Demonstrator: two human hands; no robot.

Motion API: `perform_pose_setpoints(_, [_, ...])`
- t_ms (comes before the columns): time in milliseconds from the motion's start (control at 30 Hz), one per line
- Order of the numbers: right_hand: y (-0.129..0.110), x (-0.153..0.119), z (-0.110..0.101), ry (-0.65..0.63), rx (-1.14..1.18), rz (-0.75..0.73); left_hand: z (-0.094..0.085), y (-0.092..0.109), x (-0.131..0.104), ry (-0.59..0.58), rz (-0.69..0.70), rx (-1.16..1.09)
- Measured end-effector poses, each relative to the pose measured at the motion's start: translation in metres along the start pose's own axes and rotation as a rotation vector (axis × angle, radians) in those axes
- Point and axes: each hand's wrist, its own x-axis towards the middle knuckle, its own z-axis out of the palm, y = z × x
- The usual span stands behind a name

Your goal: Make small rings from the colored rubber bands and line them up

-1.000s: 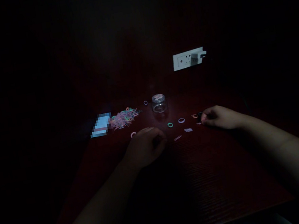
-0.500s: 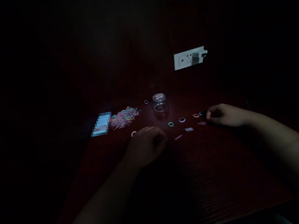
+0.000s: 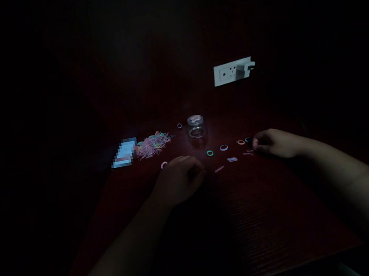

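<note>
The right hand (image 3: 276,143) has its fingertips close together just beside thin pink strands (image 3: 248,153) on the dark red wooden table (image 3: 273,217); whether it grips one, I cannot tell; a small round teal band (image 3: 246,139) lies just beyond; the left hand (image 3: 179,179) curls loosely, its contents unclear, beside a small pale pink ring (image 3: 162,164).

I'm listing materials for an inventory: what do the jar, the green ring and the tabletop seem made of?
Jar: glossy glass or clear plastic; see-through walls and highlights fit both.
Green ring: perhaps rubber or elastic fabric, from its thin band; too small to judge finish.
Tabletop: probably wood or veneer, faintly shiny, showing grain-like lines.
</note>
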Motion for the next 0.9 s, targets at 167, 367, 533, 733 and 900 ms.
perform_pose_setpoints(167, [0.001,0.001,0.000,0.027,0.053,0.010,0.000,-0.001,0.000,-0.013,-0.011,0.010])
perform_pose_setpoints(367, [-0.012,-0.005,0.010,-0.040,0.374,-0.040,-0.001,0.001,0.001,0.001,0.011,0.004])
perform_pose_setpoints(533, [-0.026,-0.007,0.020,-0.013,0.361,-0.174,-0.001,0.002,0.002,-0.007,0.008,-0.001])
perform_pose_setpoints(733, [-0.064,-0.005,0.043,0.124,-0.010,-0.501,0.000,0.001,0.002,0.000,0.039,-0.003])
perform_pose_setpoints(900, [-0.082,-0.001,0.057,0.098,-0.151,-0.597,0.001,0.002,0.002,0.024,0.047,-0.007])
